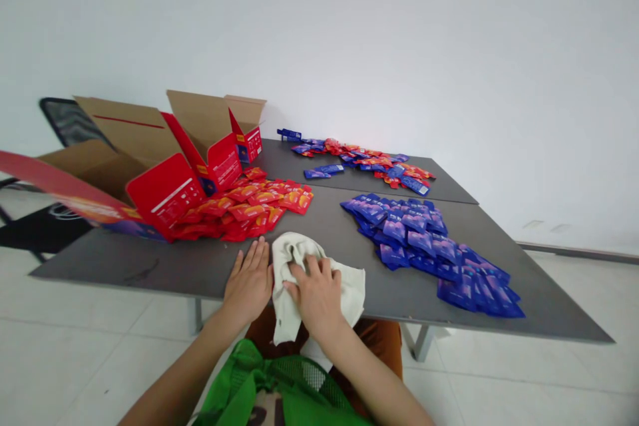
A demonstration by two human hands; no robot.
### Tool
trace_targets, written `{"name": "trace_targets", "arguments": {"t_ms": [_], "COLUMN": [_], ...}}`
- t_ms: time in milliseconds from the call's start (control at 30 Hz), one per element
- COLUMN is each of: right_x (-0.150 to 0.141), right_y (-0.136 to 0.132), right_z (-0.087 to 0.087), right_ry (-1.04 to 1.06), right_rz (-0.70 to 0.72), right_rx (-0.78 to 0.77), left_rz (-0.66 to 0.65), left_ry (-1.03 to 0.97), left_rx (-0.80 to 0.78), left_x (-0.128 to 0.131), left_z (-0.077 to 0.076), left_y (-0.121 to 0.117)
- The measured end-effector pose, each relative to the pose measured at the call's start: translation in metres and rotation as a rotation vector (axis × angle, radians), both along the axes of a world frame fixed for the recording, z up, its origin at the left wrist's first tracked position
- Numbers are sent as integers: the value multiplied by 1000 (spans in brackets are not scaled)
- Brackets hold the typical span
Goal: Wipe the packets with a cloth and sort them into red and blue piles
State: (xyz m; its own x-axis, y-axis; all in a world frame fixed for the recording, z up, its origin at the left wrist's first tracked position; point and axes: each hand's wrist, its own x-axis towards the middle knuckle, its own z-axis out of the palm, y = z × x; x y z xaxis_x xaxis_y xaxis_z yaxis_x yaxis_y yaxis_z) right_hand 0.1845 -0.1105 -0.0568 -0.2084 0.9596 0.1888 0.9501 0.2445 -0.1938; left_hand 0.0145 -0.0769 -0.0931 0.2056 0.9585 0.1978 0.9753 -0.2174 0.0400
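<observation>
One white cloth (353, 285) lies on the table (327, 229), partly over its near edge. The right hand (319, 293) rests on it, fingers loosely bent; whether they pinch it, I cannot tell. The left hand (249, 283) lies flat at its left side, fingers nearly together. Beyond are one red packet heap (249, 210) beside three open boxes (167, 190), one blue packet heap (414, 233), one mixed heap (372, 163) farther back. Open tabletop separates red from blue.

remotely, i count three open red cardboard boxes (223, 163), one cream fabric cloth (352, 286), one heap of flat red pouches (249, 212), one blue heap (419, 239), one red-and-blue heap (372, 162).
</observation>
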Motion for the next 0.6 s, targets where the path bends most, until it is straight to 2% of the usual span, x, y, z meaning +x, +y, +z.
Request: {"name": "trace_targets", "arguments": {"t_ms": [100,167,233,300,433,500,600], "right_x": [8,9,5,-1,-6,-2,7], "right_y": [-9,-12,-10,-4,6,6,-2], "right_z": [-5,-5,-3,1,8,11,14], "right_ry": [-64,-77,-73,-72,-72,-65,-75], "right_rz": [-145,-178,-123,-11,148,136,30], "right_rx": [-2,11,15,11,-17,-48,-113], "left_rz": [51,84,127,141,92,74,86], "left_ry": [-11,-17,-14,8,43,24,-23], "left_rx": [5,-3,-18,-54,-95,-66,-17], "left_x": [6,10,14,16,13,11,10], "left_z": [-1,0,3,6,7,4,-1], "left_y": [0,0,0,-1,0,1,2]}}
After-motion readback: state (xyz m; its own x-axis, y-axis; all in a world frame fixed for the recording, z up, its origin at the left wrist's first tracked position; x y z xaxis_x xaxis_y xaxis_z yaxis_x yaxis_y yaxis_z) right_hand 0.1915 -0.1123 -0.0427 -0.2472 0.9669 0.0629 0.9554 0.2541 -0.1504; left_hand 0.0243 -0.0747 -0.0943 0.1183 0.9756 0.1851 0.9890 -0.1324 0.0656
